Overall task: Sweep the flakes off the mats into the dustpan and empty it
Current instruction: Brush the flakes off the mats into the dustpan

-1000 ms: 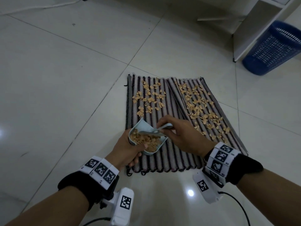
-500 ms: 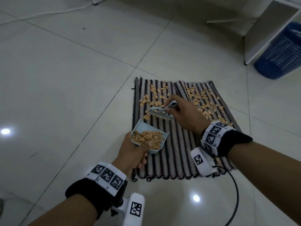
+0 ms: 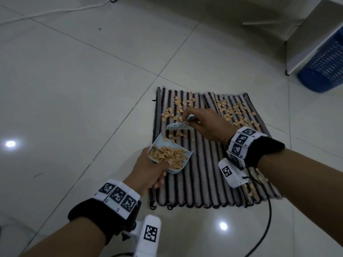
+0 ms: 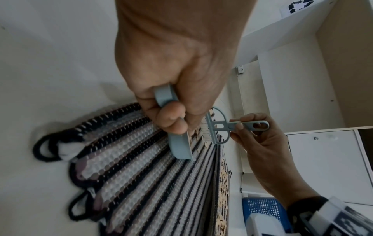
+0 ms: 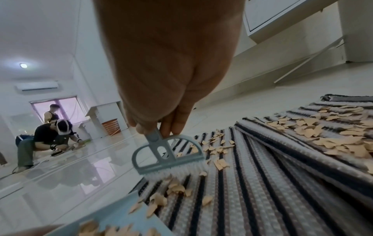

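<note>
Two striped mats (image 3: 202, 175) lie side by side on the tiled floor, with tan flakes (image 3: 178, 108) scattered over their far halves. My left hand (image 3: 150, 169) grips the handle of a light blue dustpan (image 3: 168, 145) full of flakes, its lip down on the left mat. My right hand (image 3: 206, 123) pinches the handle of a small blue brush (image 3: 178, 125), whose white bristles (image 5: 177, 170) touch the mat just beyond the pan, with a few flakes between them. The brush (image 4: 216, 129) and dustpan (image 4: 179, 146) also show in the left wrist view.
A blue perforated basket (image 3: 323, 69) stands at the far right beside a white cabinet (image 3: 308, 39). A white cable (image 3: 55, 11) runs along the far floor. A black cord (image 3: 263, 219) trails from my right wrist. Two other people (image 5: 50, 127) are far across the room.
My right hand carried the brush from over the dustpan out across the left mat, and now drags flakes back toward the pan. The dustpan stays held on the mat.
</note>
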